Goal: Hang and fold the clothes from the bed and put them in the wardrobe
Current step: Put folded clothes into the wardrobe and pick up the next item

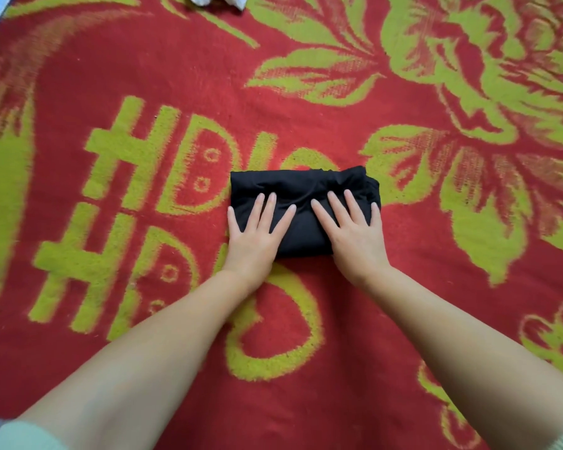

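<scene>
Two bare forearms enter from the near edge, pale green sleeve cuffs just showing at the lower corners. Item, left hand [254, 232]: lies flat, fingers straight and spread, pressing on the near-left part of the black garment [306, 196]; its grip is not closed on anything, palm down only. Item, right hand [351, 232]: likewise flat, fingers straight and fanned, pressing the near-right part of the same garment, no pinch and no curl. Item, black garment: folded to a compact oblong bundle, lying on the bed cover [403, 287] about the middle of the view, under both hands. Its long axis runs left to right across the person; the left end is square and tidy, while the right end shows bunched layers, and soft creases run along the far edge. Which end was collar or hem cannot be told. Item, bed cover: red, patterned with yellow-green flowers and large letters, spread beneath everything. Item, light-coloured cloth [218, 1]: a crumpled piece at the far edge, well apart from the bundle, mostly cut off. Judgement of step: folding of this piece looks nearly done, with the hands smoothing the finished fold flat. The next move probably calls for sliding the fingers under both short ends and lifting the bundle level, so the loose right end does not fall open on the way to the wardrobe, which is not in view.
</scene>
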Motion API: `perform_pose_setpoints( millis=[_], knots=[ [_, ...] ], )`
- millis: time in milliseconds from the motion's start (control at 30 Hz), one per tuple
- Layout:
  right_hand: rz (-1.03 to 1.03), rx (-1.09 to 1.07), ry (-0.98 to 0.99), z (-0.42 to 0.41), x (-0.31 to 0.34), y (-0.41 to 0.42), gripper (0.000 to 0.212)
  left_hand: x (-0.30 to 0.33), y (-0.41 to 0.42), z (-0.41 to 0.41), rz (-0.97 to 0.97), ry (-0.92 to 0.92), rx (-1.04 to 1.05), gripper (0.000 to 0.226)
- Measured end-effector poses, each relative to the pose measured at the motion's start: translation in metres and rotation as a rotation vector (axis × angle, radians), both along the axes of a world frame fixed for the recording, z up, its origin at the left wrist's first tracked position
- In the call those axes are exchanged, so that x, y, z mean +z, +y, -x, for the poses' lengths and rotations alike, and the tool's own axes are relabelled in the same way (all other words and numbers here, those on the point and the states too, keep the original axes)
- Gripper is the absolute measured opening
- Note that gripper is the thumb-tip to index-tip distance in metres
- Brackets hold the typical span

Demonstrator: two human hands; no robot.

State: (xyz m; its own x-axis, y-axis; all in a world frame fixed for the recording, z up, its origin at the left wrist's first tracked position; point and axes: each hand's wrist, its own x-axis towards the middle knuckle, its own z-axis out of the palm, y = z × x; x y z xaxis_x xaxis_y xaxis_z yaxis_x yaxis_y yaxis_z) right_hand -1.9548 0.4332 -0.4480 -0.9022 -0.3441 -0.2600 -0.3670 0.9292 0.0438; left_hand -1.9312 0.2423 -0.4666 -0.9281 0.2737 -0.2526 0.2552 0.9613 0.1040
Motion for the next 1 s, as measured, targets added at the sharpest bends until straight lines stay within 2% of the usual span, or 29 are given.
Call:
perform_pose_setpoints(
  millis=[100, 233, 467, 567, 700, 800, 933, 1000],
  knots=[
    [-0.014, -0.023, -0.078, 0.000, 0.013, -0.002, 0.076, 0.013, 0.004, 0.000, 0.030, -0.085, 0.040, 0.089],
    [-0.028, -0.048, -0.103, 0.005, 0.052, -0.008, 0.072, 0.050, -0.003, 0.008, 0.031, -0.075, 0.019, 0.086],
    [0.009, 0.023, -0.101, -0.030, 0.155, -0.043, 0.070, 0.149, -0.040, -0.032, 0.041, -0.005, 0.015, 0.082],
    [0.043, 0.082, -0.101, -0.056, 0.187, -0.061, 0.071, 0.178, -0.057, -0.070, 0.041, 0.099, 0.073, 0.084],
    [0.091, 0.221, -0.084, -0.105, 0.229, -0.084, 0.072, 0.217, -0.075, -0.148, 0.080, 0.166, 0.234, 0.097],
    [0.078, 0.372, -0.081, -0.143, 0.250, -0.106, 0.076, 0.238, -0.087, -0.209, 0.077, 0.217, 0.379, 0.097],
    [0.049, 0.613, -0.095, -0.204, 0.266, -0.146, 0.080, 0.266, -0.097, -0.307, 0.088, 0.141, 0.647, 0.092],
    [0.059, 0.722, -0.106, -0.237, 0.273, -0.168, 0.078, 0.273, -0.103, -0.356, 0.124, 0.110, 0.765, 0.098]
  ],
)
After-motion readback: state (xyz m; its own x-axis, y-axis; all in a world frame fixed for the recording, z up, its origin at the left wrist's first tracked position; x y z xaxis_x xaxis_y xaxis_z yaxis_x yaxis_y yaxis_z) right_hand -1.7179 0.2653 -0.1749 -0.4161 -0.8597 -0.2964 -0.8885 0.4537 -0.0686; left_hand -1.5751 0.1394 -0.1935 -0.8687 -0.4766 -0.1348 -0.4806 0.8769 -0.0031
